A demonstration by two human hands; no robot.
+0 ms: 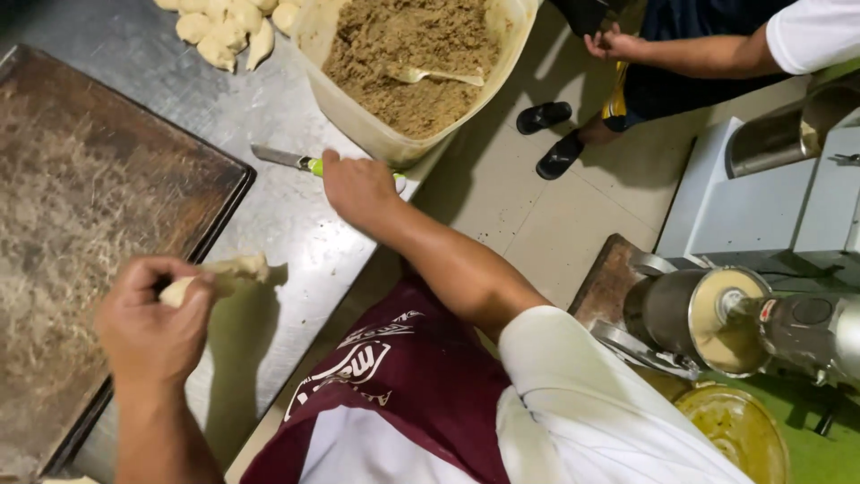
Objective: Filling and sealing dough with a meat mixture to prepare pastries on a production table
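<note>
My left hand [152, 327] is raised over the edge of a dark baking tray [107, 179] and is closed around a pale piece of dough [224, 273], which sticks out to the right of my fingers. My right hand [358, 188] reaches forward onto the steel table [260, 108] and rests on the green handle of a small knife [285, 159], whose blade points left. Whether my fingers grip the handle is hidden. Just beyond it stands a large beige tub [358, 112] of brown crumbly filling [403, 54] with a spoon [439, 76] lying in it.
A pile of several dough pieces [228, 27] lies at the table's far edge. Another person [717, 45] in a white sleeve stands at the top right, sandals on the tiled floor. To the right are a metal machine [726, 318], a white appliance [761, 197] and a yellowish bowl [735, 430].
</note>
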